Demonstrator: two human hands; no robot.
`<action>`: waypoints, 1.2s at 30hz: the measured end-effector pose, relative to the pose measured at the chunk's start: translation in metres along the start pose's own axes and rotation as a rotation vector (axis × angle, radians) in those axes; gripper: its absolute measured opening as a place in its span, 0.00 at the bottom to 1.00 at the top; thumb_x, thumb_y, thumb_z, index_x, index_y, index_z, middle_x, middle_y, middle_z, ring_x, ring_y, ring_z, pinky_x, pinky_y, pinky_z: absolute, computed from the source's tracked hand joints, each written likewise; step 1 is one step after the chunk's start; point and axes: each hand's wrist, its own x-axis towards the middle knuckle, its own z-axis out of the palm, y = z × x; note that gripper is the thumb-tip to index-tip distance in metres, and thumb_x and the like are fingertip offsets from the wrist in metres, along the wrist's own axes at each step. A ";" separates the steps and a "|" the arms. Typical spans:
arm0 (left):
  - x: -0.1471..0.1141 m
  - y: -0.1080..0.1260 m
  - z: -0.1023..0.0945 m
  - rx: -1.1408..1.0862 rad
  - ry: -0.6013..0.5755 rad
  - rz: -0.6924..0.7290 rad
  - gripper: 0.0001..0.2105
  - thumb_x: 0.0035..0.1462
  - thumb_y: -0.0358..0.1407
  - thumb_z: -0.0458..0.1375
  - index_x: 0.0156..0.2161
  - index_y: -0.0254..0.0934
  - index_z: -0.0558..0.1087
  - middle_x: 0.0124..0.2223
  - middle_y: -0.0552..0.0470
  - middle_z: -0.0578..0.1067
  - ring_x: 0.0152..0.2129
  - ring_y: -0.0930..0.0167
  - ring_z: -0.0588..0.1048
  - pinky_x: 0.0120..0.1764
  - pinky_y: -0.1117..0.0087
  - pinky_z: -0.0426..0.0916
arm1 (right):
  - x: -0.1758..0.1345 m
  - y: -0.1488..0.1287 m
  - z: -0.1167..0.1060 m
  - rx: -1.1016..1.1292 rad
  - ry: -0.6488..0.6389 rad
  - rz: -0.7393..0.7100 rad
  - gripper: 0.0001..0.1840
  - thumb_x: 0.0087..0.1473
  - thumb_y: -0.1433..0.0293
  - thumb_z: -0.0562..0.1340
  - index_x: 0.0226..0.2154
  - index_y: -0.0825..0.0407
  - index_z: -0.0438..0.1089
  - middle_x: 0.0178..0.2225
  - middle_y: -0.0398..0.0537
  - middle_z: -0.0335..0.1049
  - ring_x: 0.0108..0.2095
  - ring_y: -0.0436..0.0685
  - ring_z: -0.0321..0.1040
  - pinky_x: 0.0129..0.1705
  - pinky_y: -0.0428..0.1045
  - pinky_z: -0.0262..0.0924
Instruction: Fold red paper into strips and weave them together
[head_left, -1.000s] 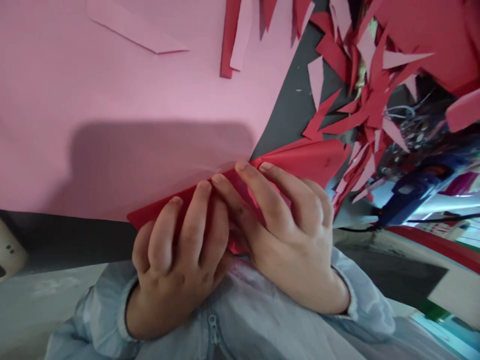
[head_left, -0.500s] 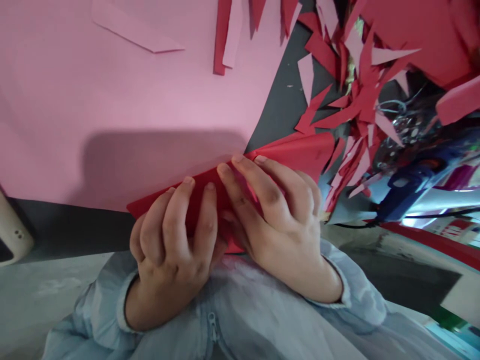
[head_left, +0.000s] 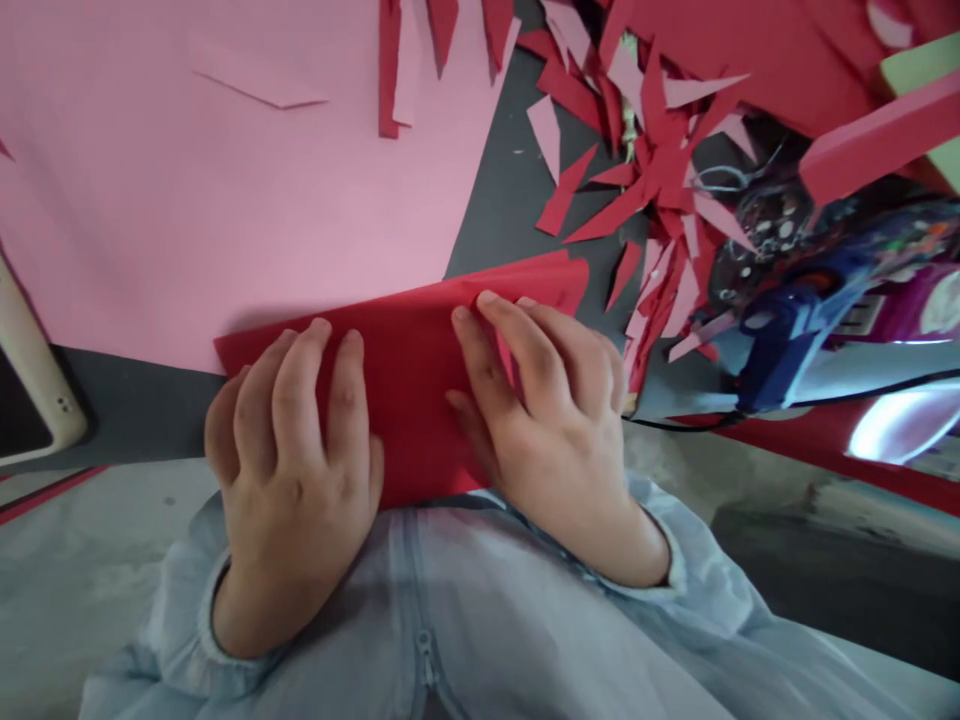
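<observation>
A folded red sheet of paper (head_left: 412,400) lies at the table's near edge, close against my jacket. My left hand (head_left: 300,450) rests on its left part, fingers stretched out and tips near the fold along the far side. On the right part lies my right hand (head_left: 547,430), its fingers extended and apart over the paper. A strip of pink shows between the right fingers. Under the far left of the red sheet is a large pink sheet (head_left: 225,200).
Red and pink paper scraps (head_left: 667,180) are heaped at the right. A blue glue gun (head_left: 780,340) with a black cord stands beside them. At the left edge lies a phone (head_left: 56,400) in a pale case. More red paper (head_left: 750,50) lies at the back right.
My left hand has slid left, away from the right hand, and flattened. The red paper's middle, curled up before, now lies flatter and more exposed. The view has shifted somewhat to the right.
</observation>
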 end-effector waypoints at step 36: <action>0.039 0.011 0.007 0.070 -0.054 0.334 0.20 0.64 0.31 0.54 0.60 0.28 0.71 0.62 0.44 0.73 0.56 0.63 0.74 0.63 0.64 0.64 | 0.006 0.020 -0.004 0.077 -0.116 -0.068 0.24 0.66 0.66 0.55 0.62 0.52 0.67 0.59 0.50 0.71 0.63 0.60 0.58 0.68 0.57 0.50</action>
